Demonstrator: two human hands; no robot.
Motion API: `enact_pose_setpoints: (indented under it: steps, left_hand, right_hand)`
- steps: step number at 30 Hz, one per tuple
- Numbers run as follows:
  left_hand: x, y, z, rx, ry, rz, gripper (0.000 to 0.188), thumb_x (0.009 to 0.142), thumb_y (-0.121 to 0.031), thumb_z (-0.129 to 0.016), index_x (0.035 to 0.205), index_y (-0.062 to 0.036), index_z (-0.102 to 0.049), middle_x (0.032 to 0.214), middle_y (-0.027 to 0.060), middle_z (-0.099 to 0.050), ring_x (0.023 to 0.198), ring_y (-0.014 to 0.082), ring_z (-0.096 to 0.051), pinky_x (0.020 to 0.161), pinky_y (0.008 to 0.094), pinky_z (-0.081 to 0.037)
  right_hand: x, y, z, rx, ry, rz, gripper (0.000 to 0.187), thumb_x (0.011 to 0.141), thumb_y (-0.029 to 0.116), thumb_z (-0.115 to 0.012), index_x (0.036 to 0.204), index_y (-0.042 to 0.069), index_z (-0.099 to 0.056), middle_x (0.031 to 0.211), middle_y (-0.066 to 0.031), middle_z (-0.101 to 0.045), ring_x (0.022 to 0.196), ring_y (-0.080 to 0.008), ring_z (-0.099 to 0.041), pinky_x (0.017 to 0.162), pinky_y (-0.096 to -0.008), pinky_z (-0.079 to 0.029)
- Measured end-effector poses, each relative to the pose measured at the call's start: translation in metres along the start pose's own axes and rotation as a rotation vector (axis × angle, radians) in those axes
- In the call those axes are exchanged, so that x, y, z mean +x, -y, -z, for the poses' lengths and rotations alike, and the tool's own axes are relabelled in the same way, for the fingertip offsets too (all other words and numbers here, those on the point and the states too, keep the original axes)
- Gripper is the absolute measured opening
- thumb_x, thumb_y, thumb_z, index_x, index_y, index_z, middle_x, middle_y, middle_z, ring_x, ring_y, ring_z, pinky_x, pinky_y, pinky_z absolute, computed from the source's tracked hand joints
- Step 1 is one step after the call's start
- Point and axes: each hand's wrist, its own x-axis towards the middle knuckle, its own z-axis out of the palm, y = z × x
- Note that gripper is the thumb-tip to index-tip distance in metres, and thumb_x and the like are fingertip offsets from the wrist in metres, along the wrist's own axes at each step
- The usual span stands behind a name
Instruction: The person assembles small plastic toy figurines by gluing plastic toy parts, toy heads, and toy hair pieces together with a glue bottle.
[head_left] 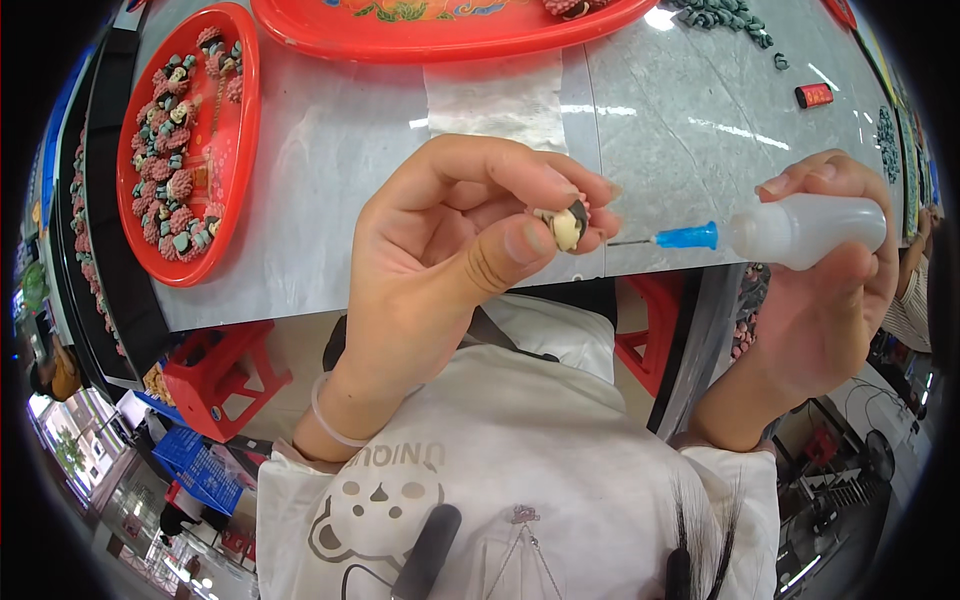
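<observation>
My left hand is closed, pinching a tiny molded figurine between thumb and fingers. The piece is cream with dark green, and a bit of pink shows behind it; the fingers cover part of it. In my right hand lies a translucent white squeeze bottle, held sideways. Its blue needle tip points left at the figurine. The thin metal needle ends close to the fingertips of my left hand; I cannot tell whether it touches the piece. Both hands are above the near edge of the grey table.
At the left, a red oval tray holds several pink, green and cream pieces. Another red tray stands at the far side. Grey-green pieces lie far right, near a small red-and-black cylinder. A red stool stands below the table.
</observation>
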Motion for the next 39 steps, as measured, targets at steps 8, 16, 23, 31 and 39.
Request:
enact_pose_setpoints:
  steps: [8, 16, 23, 31, 39]
  left_hand:
    - [0.000, -0.004, 0.000, 0.064, -0.018, 0.068, 0.036, 0.076, -0.026, -0.059, 0.097, 0.0004, -0.048, 0.095, 0.0160, -0.051, 0.076, 0.0153, -0.054, 0.062, 0.0200, -0.044]
    - [0.005, -0.004, 0.000, 0.057, -0.027, 0.051, 0.036, 0.076, -0.026, -0.060, 0.097, 0.0005, -0.048, 0.094, 0.0153, -0.051, 0.075, 0.0151, -0.054, 0.061, 0.0198, -0.043]
    - [0.007, -0.007, -0.005, 0.053, -0.037, 0.055, 0.032, 0.076, -0.024, -0.059, 0.095, -0.0002, -0.047, 0.093, 0.0141, -0.051, 0.075, 0.0158, -0.054, 0.060, 0.0193, -0.043]
    - [0.009, -0.007, -0.003, -0.040, -0.017, 0.043, 0.028, 0.076, -0.013, -0.059, 0.095, 0.0046, -0.048, 0.094, 0.0165, -0.054, 0.081, 0.0201, -0.057, 0.068, 0.0268, -0.048]
    - [0.013, -0.008, -0.002, -0.028, 0.028, 0.035, 0.028, 0.076, -0.012, -0.059, 0.095, 0.0046, -0.048, 0.094, 0.0159, -0.053, 0.080, 0.0191, -0.056, 0.067, 0.0261, -0.048]
  right_hand:
    - [-0.012, 0.013, -0.008, -0.415, -0.085, 0.343, 0.046, 0.076, 0.032, -0.055, 0.095, -0.009, -0.047, 0.079, -0.0197, -0.053, 0.060, -0.0204, -0.048, 0.054, -0.0268, -0.039]
    - [0.001, 0.020, -0.005, -0.493, 0.060, 0.446, 0.043, 0.074, 0.029, -0.056, 0.095, -0.008, -0.047, 0.075, -0.0225, -0.056, 0.057, -0.0183, -0.046, 0.048, -0.0261, -0.035]
    - [0.001, -0.008, 0.010, 0.085, -0.151, 0.037, 0.038, 0.074, 0.023, -0.057, 0.096, -0.004, -0.043, 0.093, -0.0193, -0.048, 0.075, -0.0229, -0.053, 0.063, -0.0305, -0.042]
    - [0.038, -0.049, -0.029, -0.296, -0.096, 0.138, 0.036, 0.064, -0.008, -0.059, 0.094, 0.000, -0.042, 0.095, -0.0089, -0.054, 0.085, -0.0177, -0.052, 0.080, -0.0277, -0.038]
    - [0.083, -0.049, 0.013, -0.665, -0.078, 0.260, 0.020, 0.067, -0.005, -0.053, 0.086, 0.000, -0.055, 0.085, -0.0049, -0.056, 0.075, -0.0120, -0.051, 0.070, -0.0223, -0.040]
